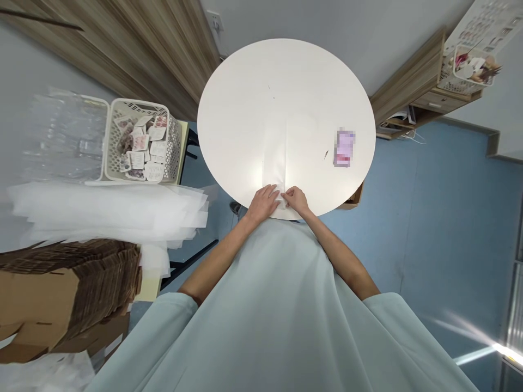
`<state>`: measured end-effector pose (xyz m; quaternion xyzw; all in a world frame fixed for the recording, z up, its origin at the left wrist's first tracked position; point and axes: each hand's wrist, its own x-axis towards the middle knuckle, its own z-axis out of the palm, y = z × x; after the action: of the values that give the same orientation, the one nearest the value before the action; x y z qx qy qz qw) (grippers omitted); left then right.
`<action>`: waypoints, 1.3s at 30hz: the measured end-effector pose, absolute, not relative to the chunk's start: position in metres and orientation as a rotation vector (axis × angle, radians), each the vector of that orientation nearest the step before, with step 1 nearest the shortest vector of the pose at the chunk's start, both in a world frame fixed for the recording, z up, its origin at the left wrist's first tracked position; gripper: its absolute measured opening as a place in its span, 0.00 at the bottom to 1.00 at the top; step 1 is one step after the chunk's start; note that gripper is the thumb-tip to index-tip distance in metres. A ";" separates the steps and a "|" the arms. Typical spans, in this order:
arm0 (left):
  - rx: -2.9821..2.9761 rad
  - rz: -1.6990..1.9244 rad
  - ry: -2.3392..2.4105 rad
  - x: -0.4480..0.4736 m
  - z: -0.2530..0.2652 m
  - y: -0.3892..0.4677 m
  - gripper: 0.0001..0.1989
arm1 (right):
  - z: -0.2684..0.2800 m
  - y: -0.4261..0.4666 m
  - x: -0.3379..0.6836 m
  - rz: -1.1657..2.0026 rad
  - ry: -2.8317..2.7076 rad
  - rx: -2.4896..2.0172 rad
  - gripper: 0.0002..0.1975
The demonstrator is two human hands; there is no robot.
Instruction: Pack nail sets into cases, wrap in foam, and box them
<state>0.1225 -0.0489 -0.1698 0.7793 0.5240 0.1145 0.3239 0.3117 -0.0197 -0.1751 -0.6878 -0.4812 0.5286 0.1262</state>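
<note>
A long strip of thin, translucent white sheet lies on the round white table, running from its middle to the near edge. My left hand rests flat on the near end of this sheet, fingers stretched out. Just to its right, my right hand pinches the sheet's right edge between thumb and fingertips. The two hands are close together but apart. Whether the sheet is a bag or a single layer, I cannot tell.
A blurred purple item lies on the table's right side. On the left are a white basket of small cards and packets, a stack of white translucent sheets and folded cardboard boxes. A wooden cabinet stands at the right.
</note>
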 end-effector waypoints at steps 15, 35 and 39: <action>1.984 0.268 1.313 0.112 -0.171 -0.043 0.23 | -0.159 -0.034 0.334 1.294 -1.833 -1.788 0.14; 1.693 0.306 1.385 0.106 -0.149 -0.021 0.20 | -0.142 -0.020 0.333 1.160 -2.369 -1.450 0.13; 1.567 0.361 1.389 0.097 -0.150 -0.030 0.19 | -0.142 -0.019 0.335 1.178 -2.347 -1.450 0.10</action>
<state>0.0974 -0.0295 -0.1501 0.6442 0.5710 0.1484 0.4867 0.3346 -0.0189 -0.1424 -0.4821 -0.7805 0.3917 0.0709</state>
